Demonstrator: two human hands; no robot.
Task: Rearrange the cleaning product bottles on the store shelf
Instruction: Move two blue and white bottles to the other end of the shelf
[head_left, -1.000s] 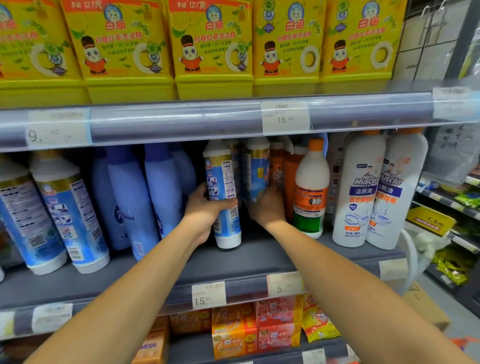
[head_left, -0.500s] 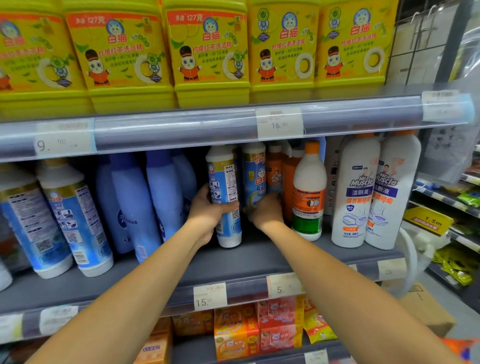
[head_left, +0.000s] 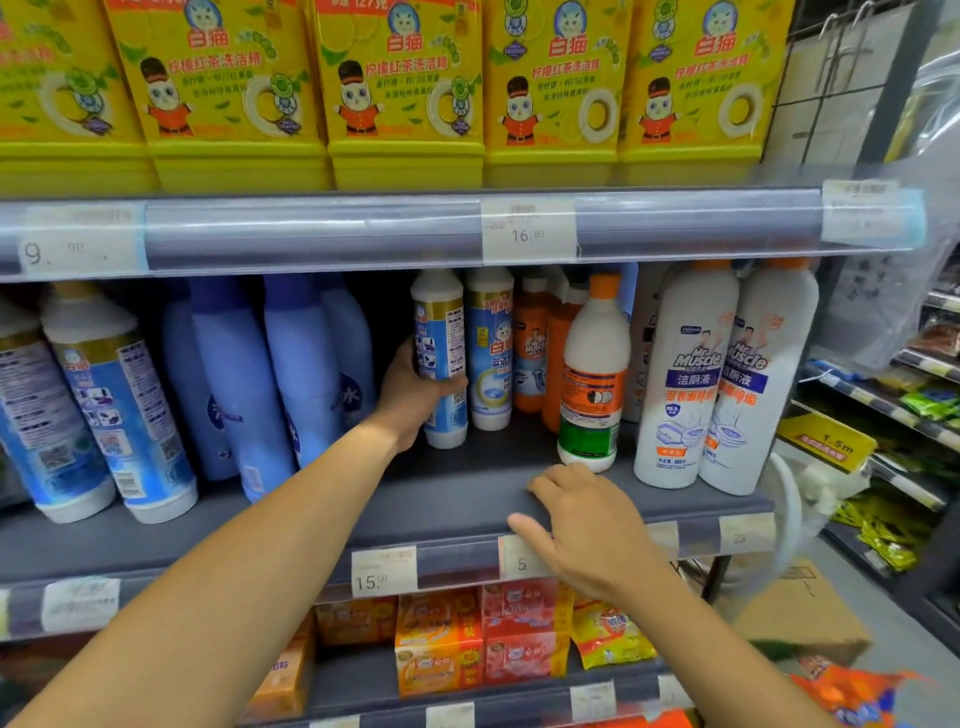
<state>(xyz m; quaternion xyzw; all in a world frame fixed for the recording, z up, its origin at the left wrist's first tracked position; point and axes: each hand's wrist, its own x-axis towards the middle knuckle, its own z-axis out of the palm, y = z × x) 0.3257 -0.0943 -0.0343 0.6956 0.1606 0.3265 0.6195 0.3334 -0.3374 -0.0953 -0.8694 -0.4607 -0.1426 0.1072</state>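
Upright blue-label bottle (head_left: 439, 358) gripped by left hand (head_left: 410, 395) on shelf (head_left: 311, 519); right hand (head_left: 587, 525) released, nothing held, at near shelf edge.

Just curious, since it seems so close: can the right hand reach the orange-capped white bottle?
Probably yes. The right hand is empty at the shelf edge, and the orange-capped white bottle stands just beyond it, with only bare shelf between.

Right hand (head_left: 587, 530) off the bottles (head_left: 488, 358), back at the shelf edge (head_left: 447, 522).
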